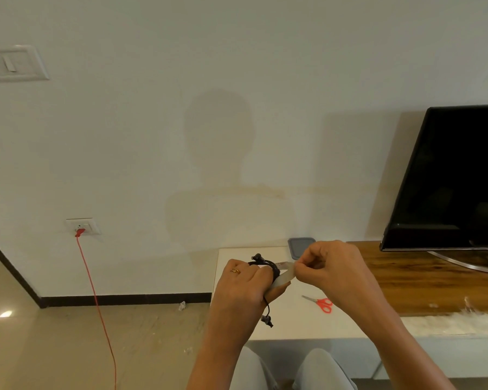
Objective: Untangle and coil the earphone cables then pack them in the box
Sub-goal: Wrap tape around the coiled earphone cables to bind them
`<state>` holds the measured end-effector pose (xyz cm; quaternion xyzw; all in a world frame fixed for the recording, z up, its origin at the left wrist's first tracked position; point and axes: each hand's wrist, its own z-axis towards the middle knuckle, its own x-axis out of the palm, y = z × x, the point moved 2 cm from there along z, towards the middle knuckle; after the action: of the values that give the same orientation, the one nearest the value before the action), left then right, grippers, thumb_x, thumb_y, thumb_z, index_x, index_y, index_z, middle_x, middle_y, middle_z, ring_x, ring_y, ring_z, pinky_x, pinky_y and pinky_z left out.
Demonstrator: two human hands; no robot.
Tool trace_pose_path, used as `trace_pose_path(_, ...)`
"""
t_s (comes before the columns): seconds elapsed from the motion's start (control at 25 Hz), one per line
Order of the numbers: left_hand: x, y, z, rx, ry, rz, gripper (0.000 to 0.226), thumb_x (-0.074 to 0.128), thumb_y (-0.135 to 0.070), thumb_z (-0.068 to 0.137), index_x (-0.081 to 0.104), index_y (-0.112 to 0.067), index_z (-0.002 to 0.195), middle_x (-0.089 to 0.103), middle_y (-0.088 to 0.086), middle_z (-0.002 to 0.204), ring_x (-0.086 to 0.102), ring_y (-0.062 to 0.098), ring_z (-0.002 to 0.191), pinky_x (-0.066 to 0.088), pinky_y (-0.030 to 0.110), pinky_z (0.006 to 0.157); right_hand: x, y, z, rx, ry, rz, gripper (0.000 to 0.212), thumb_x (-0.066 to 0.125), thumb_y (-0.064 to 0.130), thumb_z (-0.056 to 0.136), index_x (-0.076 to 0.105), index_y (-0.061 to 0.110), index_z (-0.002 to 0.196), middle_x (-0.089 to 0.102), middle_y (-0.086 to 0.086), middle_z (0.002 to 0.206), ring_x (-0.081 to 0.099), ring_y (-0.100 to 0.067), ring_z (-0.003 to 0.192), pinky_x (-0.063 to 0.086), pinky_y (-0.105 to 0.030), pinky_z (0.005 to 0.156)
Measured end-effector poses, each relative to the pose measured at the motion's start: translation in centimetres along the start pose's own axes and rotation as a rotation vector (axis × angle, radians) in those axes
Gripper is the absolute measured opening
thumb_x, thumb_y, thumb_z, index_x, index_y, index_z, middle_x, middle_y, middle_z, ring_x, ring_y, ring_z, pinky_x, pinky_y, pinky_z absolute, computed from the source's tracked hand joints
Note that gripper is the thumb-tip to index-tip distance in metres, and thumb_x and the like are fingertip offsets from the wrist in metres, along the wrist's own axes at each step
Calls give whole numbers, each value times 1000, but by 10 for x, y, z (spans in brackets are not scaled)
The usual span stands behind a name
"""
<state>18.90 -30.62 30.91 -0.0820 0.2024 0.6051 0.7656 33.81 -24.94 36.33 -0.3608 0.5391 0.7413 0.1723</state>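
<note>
The left hand (pixel 245 280) is closed around a black coil (pixel 268 267) of earphone cable, one plug end dangling toward six o'clock. The right hand (pixel 326 266), at three o'clock of it, pinches a pale strip (pixel 282 275), probably tape, stretched across to the coil. The strip's length runs nearly level between the hands. The box (pixel 300 246) sits just behind them at twelve o'clock, nearer the right hand.

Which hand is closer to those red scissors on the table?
The right hand. It hovers just above and beside the red scissors, pinching a strip of clear tape. The left hand, holding the coiled black earphone cable, is farther off to the scissors' left.
</note>
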Motion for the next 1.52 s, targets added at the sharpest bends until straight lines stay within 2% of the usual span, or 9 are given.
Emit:
trace_pose_path(0.2,0,-1,-2,28,3,18,27,42,-38,98,42,-17,80,47,0,54,41,14,49,35,24,65,2,1,0,-30,0,-45,16,66,24,80,60,28,65,64,5,65,57,-10,56,48,-17,55)
trace_pose_path(0.52,-2,0,-3,-74,-47,-61,31,44,-43,96,45,-18,78,53,-1,56,41,11,55,39,22,64,-1,-4,5,-13,-11,35,15,67,21,79,64,24,64,63,6,60,58,-11,55,50,-18,54)
trace_pose_path(0.64,-3,2,-3,-150,-57,-113,38,47,-43,95,53,-14,70,54,-1,55,39,12,61,38,21,60,-4,-9,6,16,26,190,11,68,20,81,70,21,70,70,4,65,67,-15,65,57,-24,60)
trace_pose_path(0.72,-5,3,-2,-179,-63,-131,35,46,-43,95,50,-17,72,51,-1,54,37,12,62,37,21,58,-8,-8,6,39,106,398,9,67,18,84,74,19,79,74,1,73,71,-12,70,57,-18,62)
trace_pose_path(0.8,-5,3,-3,-180,-61,-116,30,45,-43,96,45,-20,76,51,-1,54,37,12,62,37,22,58,-8,-7,5,44,131,459,6,69,21,83,75,20,81,75,1,75,72,-11,72,56,-17,65)
trace_pose_path(0.96,-2,3,-5,-156,-60,-60,31,45,-43,96,46,-19,77,52,-1,54,37,12,61,36,21,59,-1,-7,5,39,46,339,5,76,28,75,74,30,71,73,11,68,70,-5,68,59,-23,69)
trace_pose_path(1.16,-4,4,-5,-123,-68,-37,32,46,-42,96,47,-17,76,53,0,55,39,12,59,38,22,62,2,-7,6,38,27,281,10,72,25,80,72,25,70,72,7,65,69,-6,66,60,-32,70)
trace_pose_path(1.36,-5,3,-6,-138,-79,-34,29,44,-41,97,44,-18,79,55,0,56,38,13,63,37,22,63,5,0,5,-40,13,85,13,60,26,89,66,23,78,66,11,67,66,-10,68,55,-21,66)
trace_pose_path(1.52,-4,2,-8,-160,-75,-54,36,45,-41,96,52,-14,73,56,1,56,37,14,65,36,21,63,11,1,6,-70,46,-42,18,47,18,96,60,21,85,57,18,72,56,-8,62,45,-13,56)
